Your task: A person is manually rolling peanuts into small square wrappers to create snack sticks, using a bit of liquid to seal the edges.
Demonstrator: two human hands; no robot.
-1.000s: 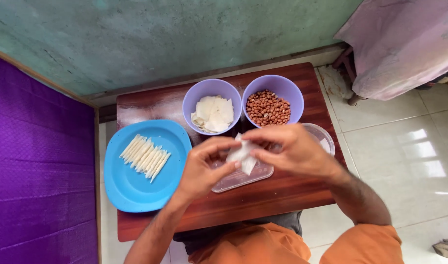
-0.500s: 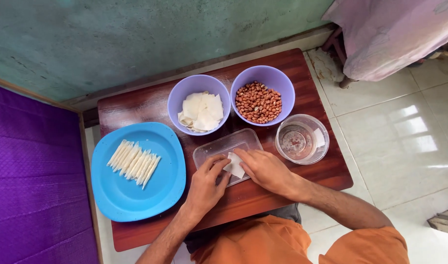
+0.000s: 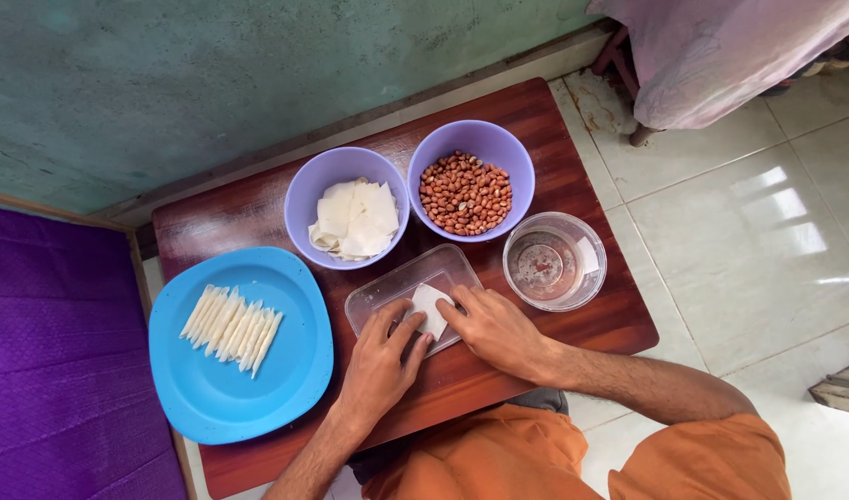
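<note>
Wood of a low, dark red-brown table (image 3: pixel 573 167) carried everything, set against a green wall with purple matting to its left and pale tiles to its right. Largest on it was a blue plate (image 3: pixel 212 398) at the left, bearing a row of thin rolled white sticks (image 3: pixel 230 322) laid side by side. Behind the work area stood 2 lilac bowls: the left bowl (image 3: pixel 306 190) held a loose heap of white wrapper sheets (image 3: pixel 355 218), the right bowl (image 3: pixel 485 139) held brown peanuts (image 3: pixel 465 193). A clear round bowl (image 3: pixel 586 268) with a little liquid in it sat just to the right. In front of the lilac bowls lay a clear plastic tray (image 3: pixel 387 294), used as a flat work surface.

On that tray, near its right end, lay 1 small white wrapper (image 3: pixel 429 307), the smallest piece in play. The left hand (image 3: pixel 380 366) rested with fingers spread apart, its fingertips on the wrapper's near left edge. The right hand (image 3: pixel 497 326) was likewise open and flat, fingers loosely together, pressing the wrapper's right side; neither hand was clenched on anything.

The wrapper looked very thin, light and limp, likely to tear or crease if pulled, and possibly tacky where damp. It seemed best handled with fingertip pads at an edge or corner, pinned lightly with one hand while the other lifted or rolled it. The smooth tray underneath could slide, so downward pressure should have stayed gentle and even.
</note>
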